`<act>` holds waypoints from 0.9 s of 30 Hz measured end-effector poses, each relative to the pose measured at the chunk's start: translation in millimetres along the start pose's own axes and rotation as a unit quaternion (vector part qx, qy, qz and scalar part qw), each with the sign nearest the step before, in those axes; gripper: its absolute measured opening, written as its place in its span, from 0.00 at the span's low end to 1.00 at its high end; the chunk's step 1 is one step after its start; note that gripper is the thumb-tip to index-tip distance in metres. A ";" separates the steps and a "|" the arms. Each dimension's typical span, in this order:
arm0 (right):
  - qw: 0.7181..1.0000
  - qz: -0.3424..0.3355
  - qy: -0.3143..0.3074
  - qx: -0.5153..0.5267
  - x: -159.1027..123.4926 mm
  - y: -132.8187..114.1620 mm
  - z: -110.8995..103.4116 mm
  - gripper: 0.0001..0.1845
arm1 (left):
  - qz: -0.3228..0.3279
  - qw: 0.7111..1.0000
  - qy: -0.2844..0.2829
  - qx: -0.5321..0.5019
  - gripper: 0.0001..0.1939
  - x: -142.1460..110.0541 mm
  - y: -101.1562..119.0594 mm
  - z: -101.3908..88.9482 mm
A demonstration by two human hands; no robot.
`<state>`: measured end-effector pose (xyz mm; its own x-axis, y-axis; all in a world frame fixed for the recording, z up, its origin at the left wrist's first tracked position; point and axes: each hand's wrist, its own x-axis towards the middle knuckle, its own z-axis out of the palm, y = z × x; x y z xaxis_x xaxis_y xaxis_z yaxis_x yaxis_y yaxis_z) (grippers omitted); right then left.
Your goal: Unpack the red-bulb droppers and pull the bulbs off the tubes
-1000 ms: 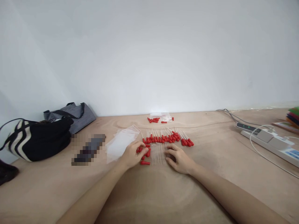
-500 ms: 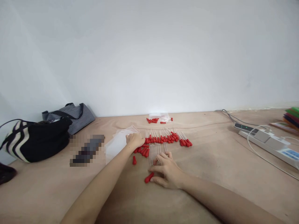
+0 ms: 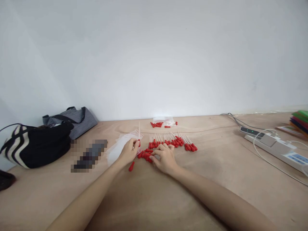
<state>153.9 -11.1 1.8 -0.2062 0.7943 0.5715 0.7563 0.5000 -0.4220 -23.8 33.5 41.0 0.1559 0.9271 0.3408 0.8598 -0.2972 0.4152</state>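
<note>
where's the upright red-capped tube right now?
Head view, just left of center: the red-capped tube is pinched in the left hand, seen against the right end of the clear bags.

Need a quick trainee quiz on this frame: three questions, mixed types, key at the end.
1. Which hand holds a dropper pointing up in the view?
2. True or false: the power strip lies to the left of the plastic bags in the picture.
3. What colour is the lone bulb beside the left forearm?
A) green
B) red
C) white

Key:
1. The left hand.
2. False; it lies far to their right.
3. B.
</note>
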 end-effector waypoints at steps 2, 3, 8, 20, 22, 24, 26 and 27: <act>1.000 0.016 0.005 -0.007 10.1 0.4 8.7 0.07 | 0.016 0.998 0.034 -0.046 0.13 -11.9 -3.2 3.6; 1.000 0.022 0.010 -0.009 13.2 1.3 11.3 0.07 | 0.022 0.996 0.050 -0.073 0.12 -17.2 -4.5 5.8; 0.992 0.035 0.118 -0.021 5.3 15.3 -5.1 0.11 | 0.104 0.987 0.044 -0.111 0.09 -35.1 0.3 16.7; 0.957 -0.108 0.228 -0.145 -41.6 53.8 -64.0 0.36 | 0.321 0.946 0.029 0.041 0.09 -49.0 50.7 40.1; 0.959 -0.112 0.206 -0.159 -39.8 54.9 -62.1 0.33 | 0.323 0.945 0.037 0.042 0.09 -48.2 49.7 43.3; 0.963 -0.156 0.149 -0.160 -38.5 54.3 -58.4 0.23 | 0.325 0.944 0.043 0.036 0.09 -48.3 47.7 45.8; 0.963 -0.194 0.109 -0.153 -37.9 52.4 -52.8 0.13 | 0.330 0.942 0.046 0.033 0.09 -49.0 45.9 47.7; 0.963 -0.202 0.100 -0.151 -37.8 51.2 -49.6 0.10 | 0.333 0.941 0.049 0.033 0.10 -49.3 45.3 48.4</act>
<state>231.3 -32.6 -6.5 -0.4195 0.4590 0.7832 0.7925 0.6060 0.0694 31.1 -14.6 2.2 0.6283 0.5132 0.5846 0.6159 -0.7873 0.0291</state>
